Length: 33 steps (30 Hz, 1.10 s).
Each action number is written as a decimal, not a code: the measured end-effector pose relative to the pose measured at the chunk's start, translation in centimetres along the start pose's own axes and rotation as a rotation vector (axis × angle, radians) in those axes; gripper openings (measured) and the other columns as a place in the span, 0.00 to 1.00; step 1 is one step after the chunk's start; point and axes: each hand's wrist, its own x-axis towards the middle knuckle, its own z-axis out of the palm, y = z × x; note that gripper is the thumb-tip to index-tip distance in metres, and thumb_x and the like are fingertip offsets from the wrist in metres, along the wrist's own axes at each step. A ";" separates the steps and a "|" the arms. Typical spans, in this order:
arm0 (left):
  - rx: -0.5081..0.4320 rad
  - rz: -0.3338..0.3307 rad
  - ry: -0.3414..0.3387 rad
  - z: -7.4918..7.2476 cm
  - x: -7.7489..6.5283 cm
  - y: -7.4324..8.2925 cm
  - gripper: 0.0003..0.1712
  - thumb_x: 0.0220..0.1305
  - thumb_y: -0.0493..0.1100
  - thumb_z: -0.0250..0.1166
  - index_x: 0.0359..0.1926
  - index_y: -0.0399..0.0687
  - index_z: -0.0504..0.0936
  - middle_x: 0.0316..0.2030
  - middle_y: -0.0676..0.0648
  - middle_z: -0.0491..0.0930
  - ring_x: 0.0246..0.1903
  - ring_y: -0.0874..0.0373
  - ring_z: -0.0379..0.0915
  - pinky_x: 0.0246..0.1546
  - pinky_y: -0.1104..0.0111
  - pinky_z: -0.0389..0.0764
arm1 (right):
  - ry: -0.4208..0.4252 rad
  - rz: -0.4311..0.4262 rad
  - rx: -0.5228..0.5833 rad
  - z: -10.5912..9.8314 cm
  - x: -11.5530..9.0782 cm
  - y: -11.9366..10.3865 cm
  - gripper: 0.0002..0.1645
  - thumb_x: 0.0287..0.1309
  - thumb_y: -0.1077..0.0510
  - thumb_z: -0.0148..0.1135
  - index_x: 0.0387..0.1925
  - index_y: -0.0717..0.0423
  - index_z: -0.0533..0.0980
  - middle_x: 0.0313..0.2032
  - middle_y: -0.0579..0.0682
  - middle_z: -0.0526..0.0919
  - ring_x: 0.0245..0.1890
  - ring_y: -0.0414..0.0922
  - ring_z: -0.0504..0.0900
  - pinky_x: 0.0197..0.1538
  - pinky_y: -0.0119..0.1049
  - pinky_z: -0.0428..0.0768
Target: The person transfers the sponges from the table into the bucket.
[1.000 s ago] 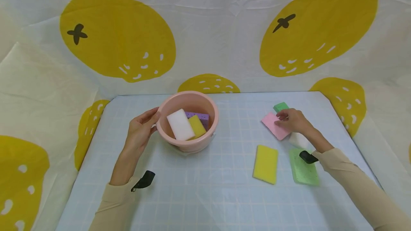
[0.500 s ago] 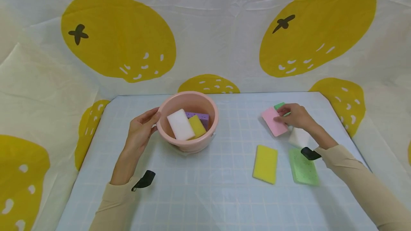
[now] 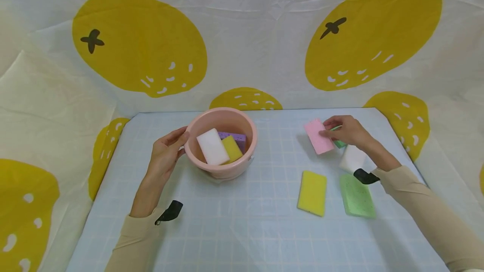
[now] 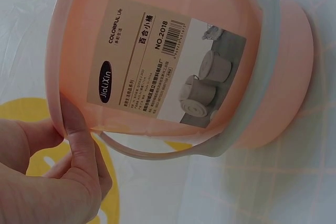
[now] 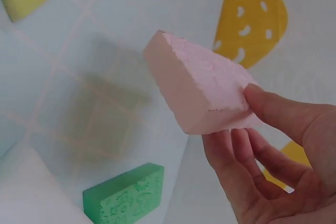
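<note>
Pink sponge (image 3: 314, 135) now higher, R fingers (image 5: 220, 156) pinching it, L fingers (image 4: 82, 150) pinching bucket rim (image 4: 53, 61), lbl (image 4: 157, 61) "JiaLiXin", "NO.2018"

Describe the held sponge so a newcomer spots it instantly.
From the peach bucket on the blue table, look right to the right hand. It pinches the pink sponge, the only pink one, held aloft, unlike the nearby dark green sponge.

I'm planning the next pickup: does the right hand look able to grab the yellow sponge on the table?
Probably not right now: the right hand holds the pink sponge, though nothing covers the yellow sponge on the table.
</note>
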 end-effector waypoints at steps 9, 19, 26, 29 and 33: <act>0.013 -0.010 0.007 -0.1 0.2 -0.2 0.30 0.71 0.46 0.68 0.69 0.40 0.75 0.65 0.42 0.75 0.54 0.59 0.77 0.49 0.75 0.83 | -0.004 0.022 0.055 -0.5 0.2 -1.9 0.32 0.65 0.47 0.71 0.61 0.64 0.75 0.53 0.61 0.81 0.42 0.46 0.82 0.42 0.29 0.84; 0.010 -0.012 0.013 0.0 0.2 0.0 0.30 0.70 0.47 0.68 0.69 0.40 0.76 0.64 0.43 0.76 0.54 0.60 0.78 0.48 0.75 0.83 | -0.030 -0.023 0.100 -1.2 0.7 -4.2 0.33 0.65 0.50 0.71 0.62 0.67 0.73 0.53 0.61 0.80 0.43 0.44 0.82 0.42 0.30 0.86; 0.011 0.000 0.007 0.0 0.2 0.1 0.30 0.70 0.47 0.69 0.69 0.40 0.76 0.63 0.44 0.76 0.53 0.60 0.78 0.48 0.75 0.83 | -0.030 -0.043 0.154 -1.4 1.1 -5.8 0.31 0.65 0.53 0.72 0.61 0.67 0.74 0.50 0.59 0.81 0.42 0.43 0.82 0.43 0.33 0.87; 0.008 -0.005 0.011 0.0 0.2 0.1 0.30 0.70 0.47 0.68 0.69 0.40 0.76 0.63 0.44 0.77 0.53 0.60 0.78 0.48 0.75 0.83 | -0.032 -0.052 0.159 -1.4 1.3 -6.5 0.30 0.65 0.52 0.72 0.61 0.66 0.75 0.49 0.58 0.81 0.42 0.45 0.83 0.43 0.33 0.87; 0.018 -0.022 0.021 0.0 0.3 0.0 0.30 0.71 0.47 0.68 0.69 0.41 0.76 0.63 0.44 0.76 0.54 0.59 0.77 0.48 0.75 0.83 | -0.038 -0.065 0.165 -1.5 1.4 -7.6 0.29 0.65 0.53 0.72 0.60 0.66 0.76 0.49 0.58 0.81 0.42 0.45 0.83 0.44 0.35 0.87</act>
